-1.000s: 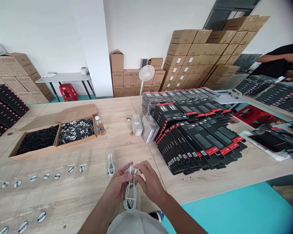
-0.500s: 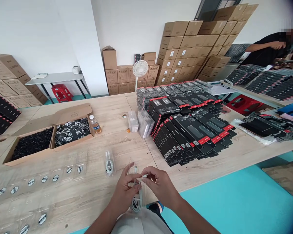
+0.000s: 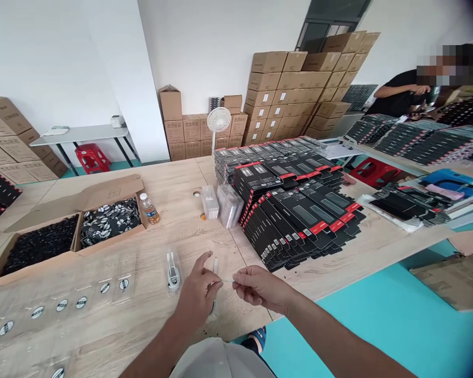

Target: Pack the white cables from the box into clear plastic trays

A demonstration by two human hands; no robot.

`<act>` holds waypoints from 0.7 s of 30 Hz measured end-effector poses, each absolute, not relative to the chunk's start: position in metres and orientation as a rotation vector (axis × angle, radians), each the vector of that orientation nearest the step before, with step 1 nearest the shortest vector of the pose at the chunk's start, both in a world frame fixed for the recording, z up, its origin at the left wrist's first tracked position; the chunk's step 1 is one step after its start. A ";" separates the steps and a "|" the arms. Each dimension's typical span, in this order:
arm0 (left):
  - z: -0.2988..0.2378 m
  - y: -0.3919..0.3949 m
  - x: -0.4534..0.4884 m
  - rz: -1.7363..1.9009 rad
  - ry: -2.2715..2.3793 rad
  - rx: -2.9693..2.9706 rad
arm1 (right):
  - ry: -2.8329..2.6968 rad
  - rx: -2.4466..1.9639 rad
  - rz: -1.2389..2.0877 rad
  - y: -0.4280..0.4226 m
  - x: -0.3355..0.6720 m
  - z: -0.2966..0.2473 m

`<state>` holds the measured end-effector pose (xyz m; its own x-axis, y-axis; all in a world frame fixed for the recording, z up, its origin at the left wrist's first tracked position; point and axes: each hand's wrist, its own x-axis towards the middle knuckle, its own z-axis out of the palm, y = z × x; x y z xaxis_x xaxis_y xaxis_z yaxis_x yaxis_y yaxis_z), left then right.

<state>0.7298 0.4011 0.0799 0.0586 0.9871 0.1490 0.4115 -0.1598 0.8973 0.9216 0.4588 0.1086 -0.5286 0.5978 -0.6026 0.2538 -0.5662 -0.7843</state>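
White cable [image 3: 215, 266] held over the counter [image 3: 240, 315]

I see the left hand [image 3: 197, 296] with its fingers closed around this cable, near the connector. The right hand [image 3: 260, 289] pinches a thin clear strip [image 3: 228, 280] between its fingertips. Just beside them, a clear bag [image 3: 169, 286] contains another cable. Two open cartons [image 3: 35, 274] contain black pieces [image 3: 41, 244] and black-and-white printed pieces [image 3: 110, 223].

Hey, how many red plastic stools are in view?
2: one red stool under the white table at the back left, and one on the floor right of the black box stacks. More may be hidden.
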 end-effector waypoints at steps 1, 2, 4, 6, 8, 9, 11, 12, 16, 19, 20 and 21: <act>0.081 0.404 0.729 1.055 1.380 1.592 | -1.404 -1.356 2.140 0.461 0.921 0.111; 0.083 0.407 0.728 1.023 1.324 1.509 | -1.540 -1.316 2.031 0.463 0.920 0.114; 0.089 0.413 0.730 0.931 1.154 1.356 | -1.920 -1.144 1.703 0.465 0.916 0.124; 0.095 0.416 0.734 0.839 0.952 1.292 | -2.304 -0.856 1.319 0.465 0.914 0.136; 0.100 0.419 0.738 0.803 0.815 1.300 | -2.562 -0.574 1.005 0.464 0.914 0.147; 0.101 0.420 0.740 0.810 0.791 1.303 | -2.627 -0.491 0.911 0.465 0.915 0.151; 0.101 0.421 0.741 0.853 0.813 1.291 | -2.621 -0.493 0.895 0.467 0.918 0.156; 0.100 0.422 0.742 0.880 0.849 1.279 | -2.549 -0.572 0.970 0.469 0.919 0.155; 0.092 0.425 0.744 1.029 1.023 1.210 | -1.933 -1.025 1.360 0.479 0.917 0.141; 0.092 0.427 0.748 1.188 1.001 1.012 | -1.565 -1.151 1.385 0.485 0.907 0.125; 0.093 0.428 0.750 1.243 0.972 0.926 | -1.514 -1.163 1.336 0.487 0.904 0.120; 0.094 0.430 0.752 1.293 0.945 0.840 | -1.502 -1.175 1.263 0.488 0.899 0.116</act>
<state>0.7522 0.4297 0.0937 0.0307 0.9947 -0.0977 -0.3954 0.1018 0.9129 0.8995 0.4876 0.1161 -0.2196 0.9753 0.0251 0.1430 0.0576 -0.9880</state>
